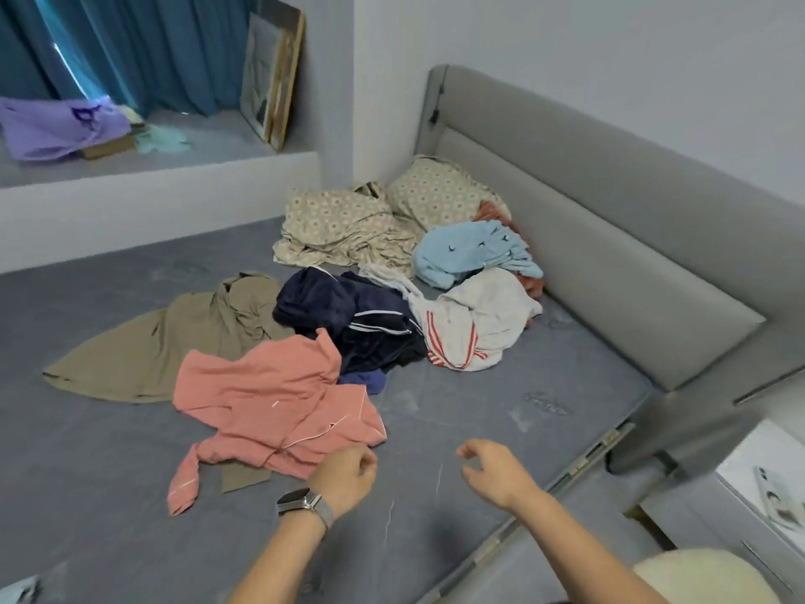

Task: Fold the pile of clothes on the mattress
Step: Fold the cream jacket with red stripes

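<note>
Near the mattress's front edge, the left hand hovers loosely curled by the pink top, right hand relaxed, empty; the clothes pile sprawls toward the headboard.

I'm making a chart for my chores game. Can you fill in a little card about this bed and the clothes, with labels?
place: grey mattress with grey padded headboard
nearest garment: crumpled pink cotton top
beside it: flat olive-brown cloth garment, dark navy piped garment
farther back: white red-striped garment, light blue garment, patterned beige bedding
left hand: at the pink top's edge, grip unclear
right hand: fingers loose, holding nothing
folded so far: nothing
</note>
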Tool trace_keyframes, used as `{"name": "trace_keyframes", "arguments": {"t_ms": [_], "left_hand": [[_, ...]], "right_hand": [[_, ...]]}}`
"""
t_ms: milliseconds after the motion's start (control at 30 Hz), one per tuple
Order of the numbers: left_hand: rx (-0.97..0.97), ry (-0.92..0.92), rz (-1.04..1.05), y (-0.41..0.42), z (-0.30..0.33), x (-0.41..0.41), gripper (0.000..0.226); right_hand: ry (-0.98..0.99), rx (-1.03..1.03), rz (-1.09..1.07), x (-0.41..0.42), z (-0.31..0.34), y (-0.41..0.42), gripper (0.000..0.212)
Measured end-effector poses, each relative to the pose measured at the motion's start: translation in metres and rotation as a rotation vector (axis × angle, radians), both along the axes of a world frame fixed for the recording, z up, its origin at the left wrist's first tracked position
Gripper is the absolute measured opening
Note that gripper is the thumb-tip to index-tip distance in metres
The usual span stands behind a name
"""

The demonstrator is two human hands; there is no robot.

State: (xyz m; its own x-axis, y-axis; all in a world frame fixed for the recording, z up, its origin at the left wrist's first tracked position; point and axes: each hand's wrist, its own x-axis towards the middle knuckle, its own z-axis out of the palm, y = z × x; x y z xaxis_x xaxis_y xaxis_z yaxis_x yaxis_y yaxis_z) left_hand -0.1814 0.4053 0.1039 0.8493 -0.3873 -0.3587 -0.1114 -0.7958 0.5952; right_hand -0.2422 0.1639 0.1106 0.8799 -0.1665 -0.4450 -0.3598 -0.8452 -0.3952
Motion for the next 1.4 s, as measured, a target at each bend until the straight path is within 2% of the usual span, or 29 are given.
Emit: {"name": "trace_keyframes", "arguments": {"t_ms": [233,467,633,767,933,1067,1233,1300,1400], "left_hand": [[0.014,0.025,-0.117,-0.058,-0.004,0.043,0.019],[0.024,0.101,-0.022,-0.109,-0.037,0.091,0.017],[0.054,0.168,0.085,-0.165,-0.100,0.125,0.033],[0.063,0.217,0.187,-0.227,-0.146,0.151,0.020],[0.078,0.309,0.357,-0.296,-0.198,0.181,0.025],[0.089,0.361,0.462,-0.324,-0.238,0.196,0.026],[0.094,0.389,0.521,-0.348,-0.283,0.208,0.030],[0.083,0.387,0.536,-0.354,-0.297,0.211,0.031],[0.076,0.372,0.549,-0.359,-0.314,0.219,0.031]], "right_hand": [[0.038,-0.028,-0.144,0.007,-0.001,-0.065,0.032],[0.141,-0.054,-0.135,0.075,-0.023,-0.146,0.033],[0.219,-0.022,-0.039,0.160,-0.082,-0.207,0.029],[0.302,0.014,0.123,0.224,-0.146,-0.252,0.032],[0.381,0.037,0.238,0.301,-0.219,-0.289,0.056],[0.290,-0.031,0.294,0.355,-0.275,-0.290,0.067],[0.137,-0.240,0.534,0.378,-0.343,-0.277,0.097],[0.111,-0.308,0.564,0.378,-0.365,-0.273,0.096],[-0.063,-0.390,0.528,0.384,-0.381,-0.267,0.068]]}}
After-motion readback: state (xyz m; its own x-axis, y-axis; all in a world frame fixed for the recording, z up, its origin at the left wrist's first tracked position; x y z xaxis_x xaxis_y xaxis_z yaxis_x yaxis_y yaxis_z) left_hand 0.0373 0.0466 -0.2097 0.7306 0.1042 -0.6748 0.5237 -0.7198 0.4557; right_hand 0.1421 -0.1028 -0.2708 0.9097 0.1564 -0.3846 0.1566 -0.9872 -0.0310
